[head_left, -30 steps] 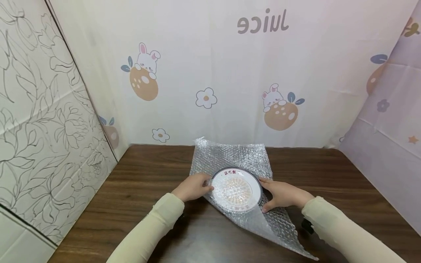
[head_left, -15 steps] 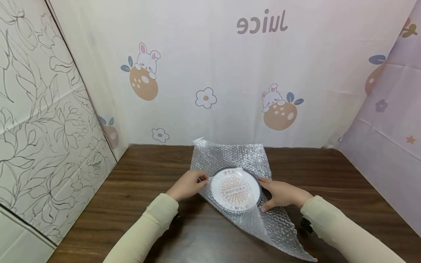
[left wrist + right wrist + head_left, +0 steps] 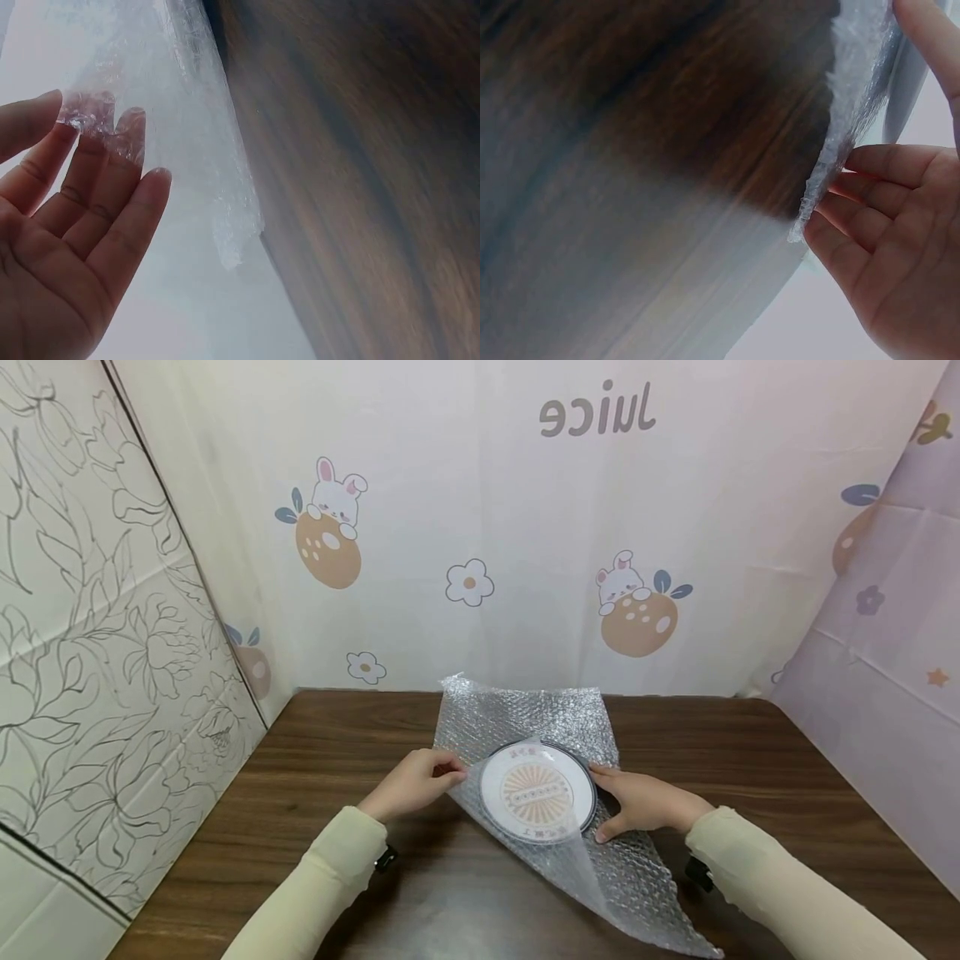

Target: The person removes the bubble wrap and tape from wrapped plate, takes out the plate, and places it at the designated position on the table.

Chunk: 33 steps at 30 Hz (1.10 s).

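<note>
A white plate (image 3: 586, 777) with a dark blue rim, red characters and an orange sunburst lies on a sheet of bubble wrap (image 3: 536, 710). One clear flap of the wrap is folded across most of the plate, whose pattern shows through it. At the plate's left, my left hand (image 3: 415, 781) pinches the flap's edge; in the left wrist view, thumb and fingertips meet on the clear film (image 3: 90, 112). My right hand (image 3: 647, 802) rests against the plate's right side with thumb and fingers spread. The right wrist view has its fairly straight fingers (image 3: 889, 161) at the wrap's edge (image 3: 838, 120).
Beneath everything is a dark wooden table (image 3: 322, 760). A pale printed curtain (image 3: 480, 510) hangs behind its far edge, and a white panel with line-drawn flowers (image 3: 127, 610) stands at left. A wrap corner (image 3: 697, 943) reaches toward the table's front right.
My left hand has moved left and slightly away from the plate, pulling the flap taut, and the plate's pattern shows more clearly through it. My right hand has stayed nearly in place.
</note>
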Tool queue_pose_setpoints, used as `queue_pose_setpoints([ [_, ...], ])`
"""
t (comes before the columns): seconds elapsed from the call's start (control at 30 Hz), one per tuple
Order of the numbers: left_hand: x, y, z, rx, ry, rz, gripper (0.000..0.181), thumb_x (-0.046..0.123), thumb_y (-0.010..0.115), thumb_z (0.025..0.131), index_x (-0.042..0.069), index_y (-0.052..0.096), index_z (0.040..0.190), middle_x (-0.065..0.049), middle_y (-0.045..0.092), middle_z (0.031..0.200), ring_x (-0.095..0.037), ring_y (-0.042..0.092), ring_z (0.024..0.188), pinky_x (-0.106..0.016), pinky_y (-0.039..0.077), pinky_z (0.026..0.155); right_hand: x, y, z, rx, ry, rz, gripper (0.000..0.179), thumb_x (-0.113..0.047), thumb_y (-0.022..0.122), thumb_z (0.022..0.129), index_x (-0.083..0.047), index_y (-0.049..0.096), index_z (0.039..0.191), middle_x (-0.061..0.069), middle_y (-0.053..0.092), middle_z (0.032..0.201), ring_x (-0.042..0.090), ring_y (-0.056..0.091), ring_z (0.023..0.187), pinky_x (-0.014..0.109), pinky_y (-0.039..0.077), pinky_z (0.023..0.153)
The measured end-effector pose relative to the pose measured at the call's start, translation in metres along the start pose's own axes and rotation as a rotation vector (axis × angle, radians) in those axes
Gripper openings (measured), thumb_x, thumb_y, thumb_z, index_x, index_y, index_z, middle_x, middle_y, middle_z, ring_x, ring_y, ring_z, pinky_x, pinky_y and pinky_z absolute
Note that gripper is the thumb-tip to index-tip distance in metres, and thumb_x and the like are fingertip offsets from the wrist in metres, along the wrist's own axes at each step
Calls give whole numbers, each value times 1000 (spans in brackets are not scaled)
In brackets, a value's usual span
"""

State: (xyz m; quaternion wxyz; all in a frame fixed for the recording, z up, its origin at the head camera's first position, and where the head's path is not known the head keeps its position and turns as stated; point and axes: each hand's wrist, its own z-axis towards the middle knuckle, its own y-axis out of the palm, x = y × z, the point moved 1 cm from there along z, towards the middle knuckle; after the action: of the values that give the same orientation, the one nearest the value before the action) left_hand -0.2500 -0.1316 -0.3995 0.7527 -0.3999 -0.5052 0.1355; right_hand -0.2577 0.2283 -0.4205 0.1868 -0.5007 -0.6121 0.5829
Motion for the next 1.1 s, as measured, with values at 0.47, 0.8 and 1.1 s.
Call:
queue_pose_setpoints([
  [0.47,-3,-7,-12,-48,-59,-48,26,35,56,100,17,74,91,5,68,82,-8,53,72,-25,46,65,0,2,-3,7,-5,16,105,-50,82,73,6,36,148,25,25,159,48,30,142,60,36,108],
  [0.8,-3,-10,-19,-89,-67,-48,32,35,56,100,14,69,79,9,43,62,-5,39,59,-20,34,52,0,4,-3,17,-1,7,106,-52,82,72,5,36,148,24,26,158,47,31,142,59,36,109],
  [1.1,-4,-12,-22,-162,-112,-37,41,40,60,97,4,69,79,8,43,61,-6,37,56,-22,30,50,-2,2,-1,13,2,14,106,-53,81,72,6,35,148,25,25,159,48,30,142,59,34,110],
])
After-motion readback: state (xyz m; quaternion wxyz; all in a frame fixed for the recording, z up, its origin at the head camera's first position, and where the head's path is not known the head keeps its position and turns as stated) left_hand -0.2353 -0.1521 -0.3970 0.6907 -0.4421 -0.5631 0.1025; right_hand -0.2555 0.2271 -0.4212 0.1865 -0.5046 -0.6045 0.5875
